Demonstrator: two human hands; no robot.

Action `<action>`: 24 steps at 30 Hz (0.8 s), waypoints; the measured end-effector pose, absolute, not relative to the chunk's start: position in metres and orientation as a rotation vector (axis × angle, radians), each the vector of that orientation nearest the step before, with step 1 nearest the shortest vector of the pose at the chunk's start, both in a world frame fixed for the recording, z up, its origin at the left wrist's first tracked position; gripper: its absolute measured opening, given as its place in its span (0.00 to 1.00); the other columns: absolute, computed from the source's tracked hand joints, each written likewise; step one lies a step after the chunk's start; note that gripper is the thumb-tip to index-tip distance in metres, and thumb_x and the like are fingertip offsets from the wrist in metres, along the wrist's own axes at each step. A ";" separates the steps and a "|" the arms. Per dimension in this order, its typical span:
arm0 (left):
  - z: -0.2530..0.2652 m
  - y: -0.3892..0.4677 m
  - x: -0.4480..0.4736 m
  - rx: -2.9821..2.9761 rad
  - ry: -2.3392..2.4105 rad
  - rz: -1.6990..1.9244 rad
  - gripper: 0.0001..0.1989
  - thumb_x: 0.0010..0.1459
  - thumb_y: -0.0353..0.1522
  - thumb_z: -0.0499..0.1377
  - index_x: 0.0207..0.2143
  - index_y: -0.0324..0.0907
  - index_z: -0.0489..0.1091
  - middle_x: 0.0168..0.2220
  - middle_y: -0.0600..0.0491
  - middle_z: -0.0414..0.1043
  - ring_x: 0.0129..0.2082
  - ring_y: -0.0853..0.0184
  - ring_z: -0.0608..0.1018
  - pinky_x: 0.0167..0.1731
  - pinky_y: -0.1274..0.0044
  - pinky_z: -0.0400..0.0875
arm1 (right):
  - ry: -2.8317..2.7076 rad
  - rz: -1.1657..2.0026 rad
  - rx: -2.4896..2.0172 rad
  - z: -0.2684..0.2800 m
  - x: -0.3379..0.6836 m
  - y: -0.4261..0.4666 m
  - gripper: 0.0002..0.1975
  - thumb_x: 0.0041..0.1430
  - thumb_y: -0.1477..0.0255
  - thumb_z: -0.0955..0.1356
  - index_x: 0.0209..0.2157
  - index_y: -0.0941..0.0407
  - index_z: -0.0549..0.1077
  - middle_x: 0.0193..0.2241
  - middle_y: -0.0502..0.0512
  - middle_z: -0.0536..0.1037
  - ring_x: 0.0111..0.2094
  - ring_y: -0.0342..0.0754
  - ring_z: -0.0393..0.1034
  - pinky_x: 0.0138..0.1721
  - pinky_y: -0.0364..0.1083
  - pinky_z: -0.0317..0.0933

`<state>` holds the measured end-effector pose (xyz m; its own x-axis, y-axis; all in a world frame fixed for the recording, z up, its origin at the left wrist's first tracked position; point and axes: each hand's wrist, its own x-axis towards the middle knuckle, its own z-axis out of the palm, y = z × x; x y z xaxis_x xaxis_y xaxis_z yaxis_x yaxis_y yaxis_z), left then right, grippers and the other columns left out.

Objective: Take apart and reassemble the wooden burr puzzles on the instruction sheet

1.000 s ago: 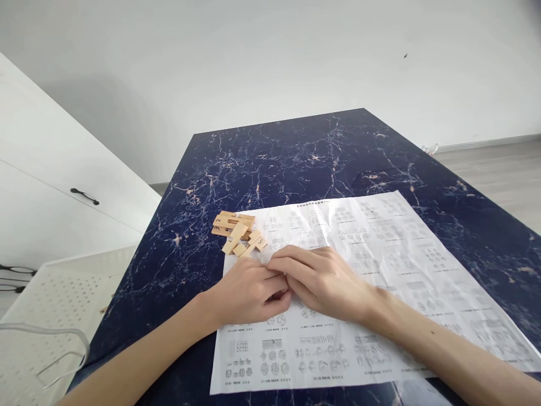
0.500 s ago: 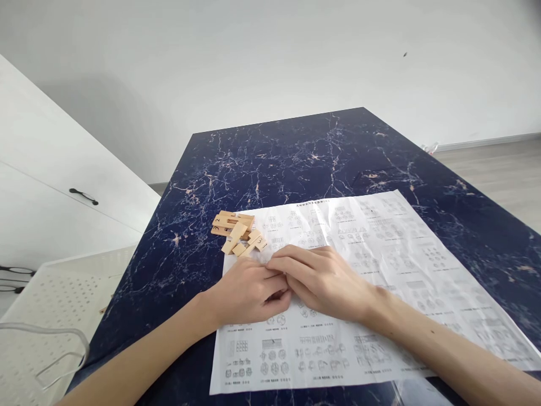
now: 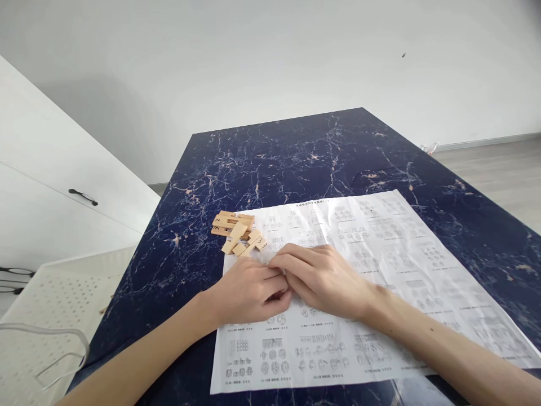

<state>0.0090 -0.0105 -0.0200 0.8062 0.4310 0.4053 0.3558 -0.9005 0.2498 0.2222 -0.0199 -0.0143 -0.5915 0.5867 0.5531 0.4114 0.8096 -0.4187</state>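
Table (image 3: 291, 160): dark blue, marbled with pale veins. Sheet (image 3: 406, 270): white, creased, laid flat on table; rows of small printed diagrams, captions too small to read. Blocks (image 3: 235, 237): pale wood, notched, loosely heaped on sheet's far left corner; some bear black numerals, a 2 among them. Left hand (image 3: 249, 290): over sheet, just beside blocks, fingers curled. Right hand (image 3: 323, 279): over sheet, fingers bent, meeting left hand's; anything between them hidden. Cabinet (image 3: 51, 146): white, left, with black handle (image 3: 83, 197). Wall (image 3: 270, 62): pale, behind table. Floor (image 3: 502, 180): grey, right.
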 end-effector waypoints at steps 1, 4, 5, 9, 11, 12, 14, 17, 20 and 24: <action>-0.020 -0.010 0.009 2.833 0.612 0.705 0.15 0.68 0.28 0.57 0.25 0.42 0.70 0.20 0.59 0.73 0.20 0.70 0.71 0.21 0.73 0.65 | -2.290 0.324 -0.732 -0.014 0.222 -0.020 0.14 0.73 0.83 0.60 0.44 0.60 0.77 0.35 0.54 0.81 0.24 0.41 0.66 0.23 0.42 0.58; -0.019 -0.010 0.010 2.820 0.582 0.736 0.16 0.69 0.28 0.57 0.25 0.41 0.69 0.20 0.59 0.72 0.19 0.71 0.70 0.21 0.74 0.65 | -2.304 0.328 -0.744 -0.015 0.223 -0.019 0.15 0.72 0.83 0.60 0.43 0.61 0.77 0.34 0.54 0.80 0.23 0.40 0.64 0.22 0.42 0.56; -0.019 -0.010 0.010 2.817 0.575 0.744 0.16 0.69 0.28 0.58 0.25 0.41 0.69 0.20 0.59 0.71 0.19 0.72 0.70 0.20 0.75 0.65 | -2.310 0.324 -0.752 -0.016 0.223 -0.018 0.15 0.72 0.83 0.60 0.42 0.61 0.77 0.34 0.53 0.79 0.23 0.40 0.63 0.22 0.42 0.55; -0.018 -0.011 0.010 2.852 0.532 0.770 0.17 0.69 0.29 0.59 0.24 0.42 0.67 0.20 0.60 0.69 0.19 0.71 0.68 0.19 0.74 0.63 | -2.322 0.305 -0.818 -0.020 0.223 -0.017 0.15 0.70 0.82 0.60 0.36 0.60 0.76 0.28 0.50 0.74 0.21 0.39 0.56 0.21 0.43 0.50; -0.017 -0.012 0.009 2.887 0.476 0.788 0.17 0.68 0.28 0.59 0.23 0.43 0.65 0.20 0.60 0.68 0.19 0.72 0.67 0.19 0.74 0.61 | -2.326 0.302 -0.844 -0.022 0.223 -0.017 0.15 0.69 0.82 0.60 0.32 0.59 0.75 0.26 0.48 0.71 0.21 0.40 0.52 0.22 0.43 0.48; -0.017 -0.012 0.009 2.903 0.449 0.802 0.17 0.67 0.27 0.59 0.23 0.43 0.65 0.20 0.61 0.67 0.19 0.72 0.66 0.18 0.74 0.60 | -2.330 0.303 -0.849 -0.022 0.222 -0.017 0.15 0.68 0.81 0.60 0.30 0.58 0.73 0.25 0.48 0.69 0.21 0.40 0.50 0.22 0.43 0.47; -0.015 -0.012 0.009 2.924 0.427 0.852 0.18 0.66 0.26 0.59 0.22 0.43 0.62 0.19 0.61 0.65 0.18 0.73 0.64 0.19 0.75 0.59 | -2.339 0.312 -0.851 -0.023 0.222 -0.017 0.15 0.66 0.81 0.60 0.27 0.57 0.70 0.24 0.47 0.67 0.21 0.40 0.48 0.22 0.44 0.45; -0.012 -0.012 0.010 2.922 0.439 0.948 0.18 0.65 0.25 0.59 0.22 0.43 0.60 0.19 0.62 0.63 0.18 0.73 0.63 0.19 0.75 0.59 | -2.343 0.335 -0.836 -0.023 0.223 -0.017 0.14 0.65 0.81 0.60 0.25 0.57 0.67 0.23 0.46 0.65 0.21 0.40 0.46 0.23 0.44 0.43; -0.007 -0.011 0.010 2.904 0.464 0.980 0.18 0.66 0.26 0.58 0.23 0.44 0.60 0.19 0.61 0.64 0.18 0.73 0.64 0.20 0.76 0.61 | -2.348 0.361 -0.811 -0.025 0.223 -0.017 0.14 0.65 0.80 0.60 0.25 0.56 0.65 0.21 0.45 0.64 0.21 0.40 0.46 0.23 0.44 0.43; -0.003 -0.006 0.006 2.856 0.567 1.060 0.18 0.68 0.28 0.59 0.24 0.44 0.59 0.19 0.61 0.64 0.19 0.72 0.64 0.21 0.74 0.60 | -2.366 0.371 -0.806 -0.027 0.223 -0.017 0.14 0.67 0.79 0.61 0.26 0.56 0.66 0.21 0.45 0.65 0.21 0.40 0.48 0.23 0.45 0.44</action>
<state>0.0061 -0.0064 -0.0031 0.6993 0.3518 0.6222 0.3224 -0.9322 0.1646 0.2234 -0.0165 -0.0273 -0.6317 0.6276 0.4550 0.4583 0.7758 -0.4337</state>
